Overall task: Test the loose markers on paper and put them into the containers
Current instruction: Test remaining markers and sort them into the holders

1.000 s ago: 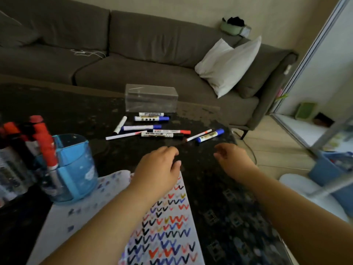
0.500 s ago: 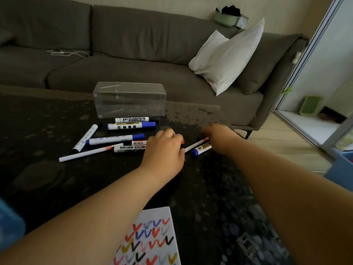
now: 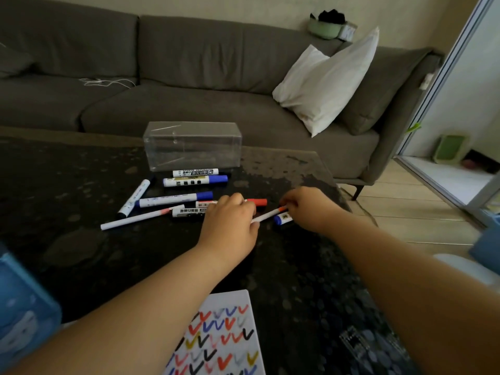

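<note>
At the near edge of the table: I see the test paper, covered in red, blue, black and yellow check marks, with part of a blue container at far left.
Mid-table, my left hand: the left hand lies knuckles up over the marker pile, fingers curled down onto the near end of a thin white marker with an orange tip; I judge it a light pinch, though the fingertips are hidden.
Mid-table, my right hand: the right hand is curled at the orange end of that same thin marker, covering most of a blue-capped marker just beside it; whether it grips either one I cannot tell.
Loose markers beyond: a red-capped marker, a black-labelled marker, a long thin white pen, three blue-capped whiteboard markers and one more with a printed label, all lying flat on the dark table.
Far side: a clear plastic box stands behind the pile, touching none of it.
Step in hand: picking one marker out of the pile for testing.
Next move: I would lift the thin marker free, uncap it, and bring it back to the paper.
</note>
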